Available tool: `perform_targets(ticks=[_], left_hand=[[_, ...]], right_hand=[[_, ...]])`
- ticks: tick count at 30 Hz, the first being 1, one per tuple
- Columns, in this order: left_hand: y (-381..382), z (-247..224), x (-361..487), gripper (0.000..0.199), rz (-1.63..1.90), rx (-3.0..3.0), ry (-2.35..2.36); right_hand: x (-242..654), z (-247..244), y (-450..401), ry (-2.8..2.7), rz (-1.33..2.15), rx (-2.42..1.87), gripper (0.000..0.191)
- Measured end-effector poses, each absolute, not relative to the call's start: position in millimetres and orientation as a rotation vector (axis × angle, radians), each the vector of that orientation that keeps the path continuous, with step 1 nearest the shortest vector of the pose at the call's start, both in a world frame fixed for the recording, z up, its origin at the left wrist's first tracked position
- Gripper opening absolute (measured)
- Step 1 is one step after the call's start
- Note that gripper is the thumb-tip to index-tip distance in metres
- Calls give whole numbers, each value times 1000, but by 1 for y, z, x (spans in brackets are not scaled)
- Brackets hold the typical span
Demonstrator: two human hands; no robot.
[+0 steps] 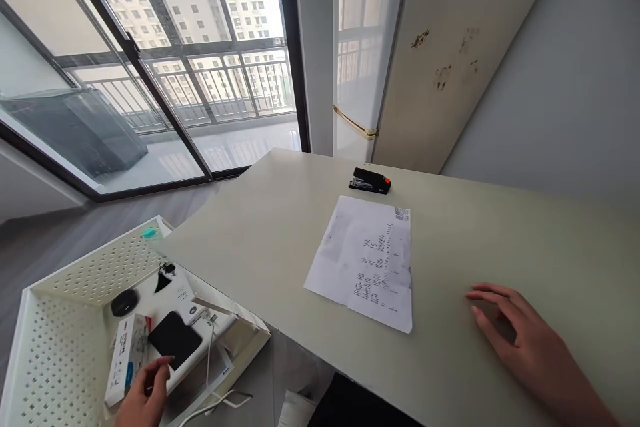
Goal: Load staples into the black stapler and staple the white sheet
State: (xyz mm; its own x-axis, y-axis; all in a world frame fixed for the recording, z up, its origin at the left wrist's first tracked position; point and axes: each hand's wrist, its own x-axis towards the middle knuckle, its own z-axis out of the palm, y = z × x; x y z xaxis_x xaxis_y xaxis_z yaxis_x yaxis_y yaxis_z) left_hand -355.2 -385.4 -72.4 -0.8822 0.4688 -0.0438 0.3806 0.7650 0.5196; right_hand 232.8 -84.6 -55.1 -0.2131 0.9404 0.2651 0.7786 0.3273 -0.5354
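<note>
My left hand (145, 392) is low over the white perforated basket (60, 360), with loosely bent fingers. Its fingertips are at the near edge of a flat black square item (175, 339), beside a white printed box (129, 355); nothing shows between the fingers. On the right, my right hand (523, 337) rests on the pale table (450, 240), thumb apart from the fingers and holding nothing. Two or more overlapping printed paper sheets (365, 260) lie to the left of that hand. Just beyond them is a black stapler (370, 181) with a red detail.
Inside the basket are a round black item (125, 302), a black plug-like piece (164, 276) and a white cable (209, 363). A teal piece (149, 233) is at its far rim. A fridge (367, 67) and glass sliding doors (200, 80) stand behind the table.
</note>
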Motion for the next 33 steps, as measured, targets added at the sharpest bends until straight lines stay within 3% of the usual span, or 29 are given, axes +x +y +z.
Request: perform_targets(ticks=[7, 21, 33], left_hand=[[-346, -98, -395, 42, 593, 802, 2714], [-340, -152, -418, 42, 440, 894, 2763], [-332, -188, -420, 46, 120, 996, 2800]], right_hand=[[233, -55, -85, -2050, 368, -1516, 37], [237, -51, -86, -2006, 512, -1744, 41], [243, -60, -84, -1975, 464, -1756, 25]])
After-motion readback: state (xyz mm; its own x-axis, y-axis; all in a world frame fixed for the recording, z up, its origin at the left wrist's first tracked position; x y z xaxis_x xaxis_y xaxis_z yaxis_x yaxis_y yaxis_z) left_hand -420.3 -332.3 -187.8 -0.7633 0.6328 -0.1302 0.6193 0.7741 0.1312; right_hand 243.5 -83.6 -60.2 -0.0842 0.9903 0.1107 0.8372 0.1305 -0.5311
